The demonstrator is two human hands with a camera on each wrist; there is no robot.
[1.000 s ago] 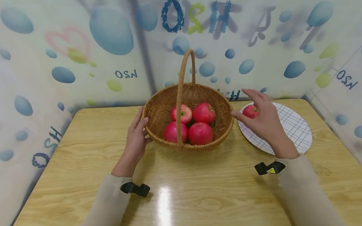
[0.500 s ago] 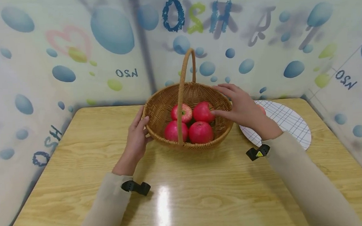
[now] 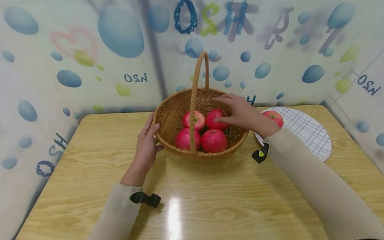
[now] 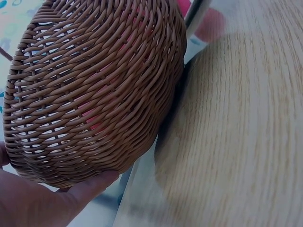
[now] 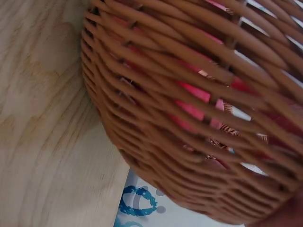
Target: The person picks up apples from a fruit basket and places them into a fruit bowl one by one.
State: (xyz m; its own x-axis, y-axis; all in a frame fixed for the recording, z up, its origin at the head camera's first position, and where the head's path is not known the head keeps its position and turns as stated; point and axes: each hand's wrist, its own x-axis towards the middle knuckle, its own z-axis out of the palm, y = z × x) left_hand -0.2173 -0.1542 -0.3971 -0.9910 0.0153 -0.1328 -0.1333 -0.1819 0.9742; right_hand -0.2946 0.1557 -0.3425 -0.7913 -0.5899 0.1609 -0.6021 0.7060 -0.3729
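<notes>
A brown wicker basket (image 3: pixel 171 112) with a tall arched handle stands on the table, several red apples inside. My left hand (image 3: pixel 145 147) holds its left side, thumb at the rim and fingers against the outer weave; the left wrist view shows these fingers (image 4: pixel 94 184) along the wicker. My right hand (image 3: pixel 243 112) reaches over the right rim into the basket. Its fingers and thumb are spread around the back right apple (image 3: pixel 214 119), the thumb overlapping it in the head view. In the right wrist view the basket's weave (image 5: pixel 156 109) hides most of that hand.
Right of the basket lies a round white plate (image 3: pixel 308 130) with a grid pattern, bearing one red apple (image 3: pixel 274 118), partly behind my right forearm. The wooden table (image 3: pixel 211 200) meets a patterned wall (image 3: pixel 123 98) at the back.
My right hand has moved left from over the plate, across the basket's right rim, to the back right apple. The apple on the plate shows more now. My left hand stays at the basket.
</notes>
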